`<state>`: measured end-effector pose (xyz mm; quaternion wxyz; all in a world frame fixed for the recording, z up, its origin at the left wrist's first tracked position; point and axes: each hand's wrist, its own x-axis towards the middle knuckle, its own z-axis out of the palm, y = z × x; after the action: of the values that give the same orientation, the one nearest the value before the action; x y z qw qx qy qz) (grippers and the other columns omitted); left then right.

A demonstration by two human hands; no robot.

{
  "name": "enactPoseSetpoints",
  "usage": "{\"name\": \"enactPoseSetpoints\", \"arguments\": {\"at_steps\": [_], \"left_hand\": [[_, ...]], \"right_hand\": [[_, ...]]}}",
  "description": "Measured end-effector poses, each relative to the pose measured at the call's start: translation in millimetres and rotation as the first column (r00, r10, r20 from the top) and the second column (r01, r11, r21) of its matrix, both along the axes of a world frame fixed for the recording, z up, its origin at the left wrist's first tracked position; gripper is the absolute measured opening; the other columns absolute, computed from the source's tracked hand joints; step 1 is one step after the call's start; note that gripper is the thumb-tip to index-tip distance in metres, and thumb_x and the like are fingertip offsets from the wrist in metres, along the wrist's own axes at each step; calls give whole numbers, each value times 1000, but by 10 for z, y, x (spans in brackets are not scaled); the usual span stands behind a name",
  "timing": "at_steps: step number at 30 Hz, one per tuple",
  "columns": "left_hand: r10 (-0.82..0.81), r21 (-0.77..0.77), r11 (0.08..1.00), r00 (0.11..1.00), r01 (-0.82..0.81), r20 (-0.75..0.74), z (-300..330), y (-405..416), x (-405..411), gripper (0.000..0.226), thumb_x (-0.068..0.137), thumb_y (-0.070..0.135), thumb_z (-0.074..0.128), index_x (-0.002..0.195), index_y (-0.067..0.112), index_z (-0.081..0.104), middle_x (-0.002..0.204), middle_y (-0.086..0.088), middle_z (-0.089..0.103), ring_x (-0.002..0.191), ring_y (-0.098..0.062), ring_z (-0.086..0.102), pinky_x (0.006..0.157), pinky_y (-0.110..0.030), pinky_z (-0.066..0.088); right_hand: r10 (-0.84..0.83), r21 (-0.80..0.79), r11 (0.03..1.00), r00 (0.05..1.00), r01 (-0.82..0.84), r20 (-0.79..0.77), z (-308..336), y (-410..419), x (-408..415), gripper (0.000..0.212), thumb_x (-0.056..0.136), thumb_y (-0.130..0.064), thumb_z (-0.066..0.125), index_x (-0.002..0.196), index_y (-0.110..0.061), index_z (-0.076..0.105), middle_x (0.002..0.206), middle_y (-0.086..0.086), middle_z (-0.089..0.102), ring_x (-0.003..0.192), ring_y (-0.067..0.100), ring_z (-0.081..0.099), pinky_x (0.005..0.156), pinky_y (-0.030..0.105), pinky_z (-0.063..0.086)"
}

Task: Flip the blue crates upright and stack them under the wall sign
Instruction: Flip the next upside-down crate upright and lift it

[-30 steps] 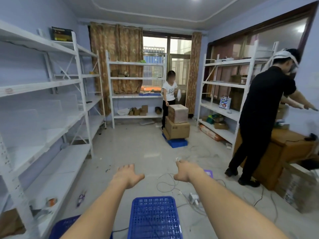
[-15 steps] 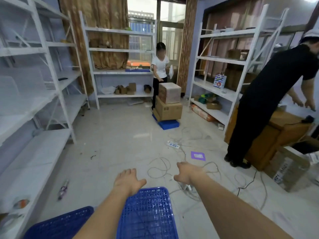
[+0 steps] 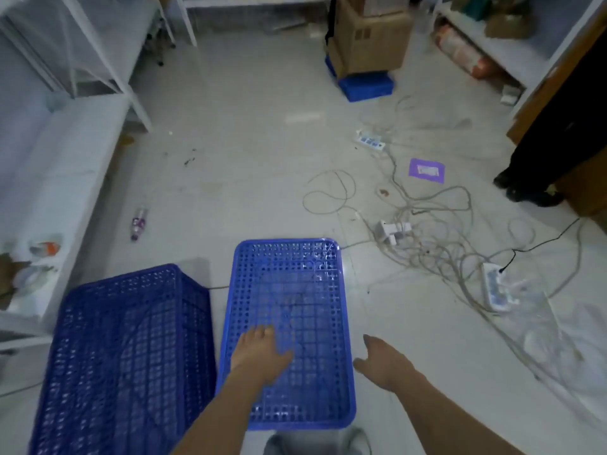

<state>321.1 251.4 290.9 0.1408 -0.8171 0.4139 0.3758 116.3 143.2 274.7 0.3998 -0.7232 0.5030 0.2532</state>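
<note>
Two blue perforated crates lie upside down on the floor just in front of me. The nearer crate (image 3: 289, 290) shows its flat mesh bottom facing up. A second crate (image 3: 124, 349) lies to its left, also bottom up. My left hand (image 3: 261, 356) hovers flat over the near part of the middle crate, fingers apart, holding nothing. My right hand (image 3: 384, 362) is open just past that crate's right edge. A third blue crate (image 3: 368, 85) sits far back under stacked cardboard boxes (image 3: 368, 37). No wall sign is in view.
Tangled cables (image 3: 427, 244) and power strips (image 3: 497, 287) spread over the floor to the right. White shelving (image 3: 49, 178) runs along the left. A person's dark legs and shoes (image 3: 525, 188) stand at the right by a brown box. A bottle (image 3: 138, 221) lies on the floor.
The view has tipped down from the room to the floor. Both hands have dropped toward the middle crate, the left now over its bottom, the right beside its right edge.
</note>
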Motion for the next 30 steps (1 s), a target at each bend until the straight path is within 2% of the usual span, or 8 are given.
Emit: {"name": "enactPoseSetpoints", "arguments": {"at_steps": [12,15,17,19,22,24,28,30], "left_hand": [[26,200,980,999,-18,-38,-2829,253,7,86,92,63,26,154,12,-5,163,-10,-5,151,-26,1,121,-42,9],[41,218,975,999,-36,-17,-3247,492,-45,91,91,64,31,153,13,-11,161,-9,-18,151,-27,-4,121,-41,11],[14,159,987,1000,-18,25,-3414,669,-101,92,90,64,33,152,14,-13,160,-9,-23,151,-26,-5,120,-41,16],[-6,76,997,998,0,68,-3498,794,-135,90,90,63,33,153,14,-9,161,-9,-20,151,-27,-2,117,-40,22],[-29,17,999,996,27,87,-3538,843,-117,86,91,59,35,154,13,-2,162,-11,-15,151,-27,2,112,-40,33],[-8,2,1000,997,8,81,-3534,834,-114,83,92,56,36,154,14,1,162,-10,-14,151,-25,2,107,-40,38],[98,-11,995,994,-98,54,-3493,763,-161,79,93,52,39,155,18,4,162,-5,-16,151,-23,-1,100,-39,48],[163,-19,986,986,-163,37,-3474,728,-172,78,92,52,41,155,20,6,162,-2,-16,151,-21,-2,99,-39,48]], "right_hand": [[-110,77,991,993,113,-41,-2617,185,-65,70,95,-38,47,152,-16,14,160,1,18,143,20,28,113,40,33],[-272,55,960,962,273,-29,-3063,244,-46,76,96,-38,49,153,-11,7,161,4,11,147,22,19,114,40,30],[-447,59,893,894,446,19,-3279,234,14,65,95,-33,52,147,-5,24,152,13,33,134,30,41,103,40,42],[-557,50,831,826,555,85,-3423,213,100,39,95,-28,54,128,-9,47,127,14,58,97,26,62,76,36,51],[-615,15,785,776,619,136,-3537,140,196,28,92,-24,56,117,-11,50,93,3,60,65,11,55,56,29,45],[-674,80,736,719,672,167,-3560,84,217,32,91,-19,57,120,-10,49,91,4,59,69,21,58,56,32,49],[-855,242,519,496,820,151,-3538,-17,234,27,91,-21,61,112,-6,55,112,23,62,94,42,64,82,53,56],[-846,230,533,520,814,118,-3505,-81,237,30,90,-28,63,106,-3,57,109,23,63,95,43,64,84,56,54]]}}
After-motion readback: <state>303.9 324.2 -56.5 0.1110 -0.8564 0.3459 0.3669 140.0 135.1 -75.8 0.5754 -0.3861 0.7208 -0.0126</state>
